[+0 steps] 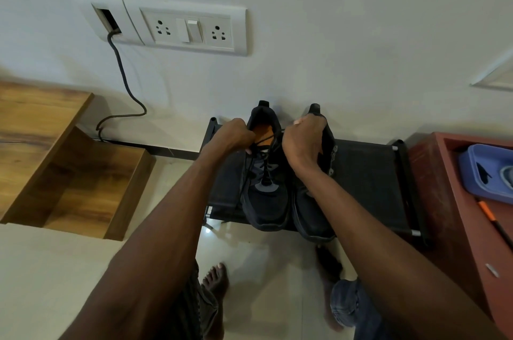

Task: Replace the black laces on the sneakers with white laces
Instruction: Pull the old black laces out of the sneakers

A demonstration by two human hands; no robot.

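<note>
Two black sneakers stand side by side on a low black rack [369,173], toes toward me. The left sneaker [266,200] has an orange insole and black laces [262,157] partly loosened. My left hand [231,135] pinches a lace strand at the shoe's left collar. My right hand [304,139] grips another strand of the lace, over the gap between the shoes, and covers the collar of the right sneaker [311,214]. No white laces are in view.
A wooden shelf unit [69,173] stands to the left. A red cabinet [455,200] at right carries a blue tray [483,170] and an orange pen [488,213]. A wall socket plate [191,28] and a dark cable [122,84] are behind. My bare feet are on the tiled floor.
</note>
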